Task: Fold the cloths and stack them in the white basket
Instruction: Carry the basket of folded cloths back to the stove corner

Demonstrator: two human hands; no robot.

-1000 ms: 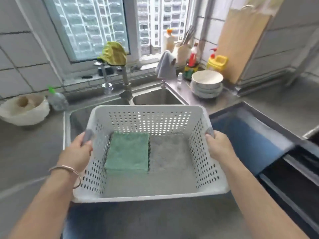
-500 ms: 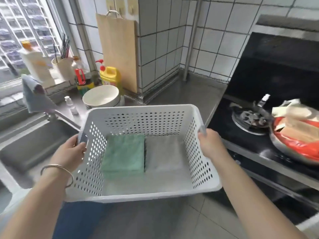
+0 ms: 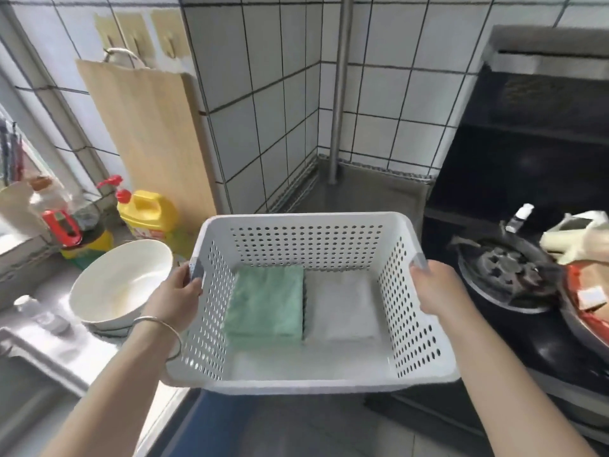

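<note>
I carry the white perforated basket (image 3: 306, 239) in the air in front of me, over the counter's corner. My left hand (image 3: 174, 295) grips its left rim at a grey handle. On the opposite side my right hand (image 3: 438, 288) grips the right rim. Inside, a folded green cloth (image 3: 267, 301) lies flat on the left of the bottom. A folded white cloth (image 3: 339, 308) lies beside it on the right, the two edges touching.
White bowls (image 3: 118, 288) stand stacked on the counter at left, beside a yellow bottle (image 3: 145, 212) and a wooden cutting board (image 3: 148, 133) leaning on the tiled wall. At right a black stove with a burner (image 3: 504, 268) holds a pan with red contents (image 3: 586, 308).
The view and the basket have swung right, from above the sink toward the tiled corner and the stove. Both hands keep their grip; the cloths have not shifted.
</note>
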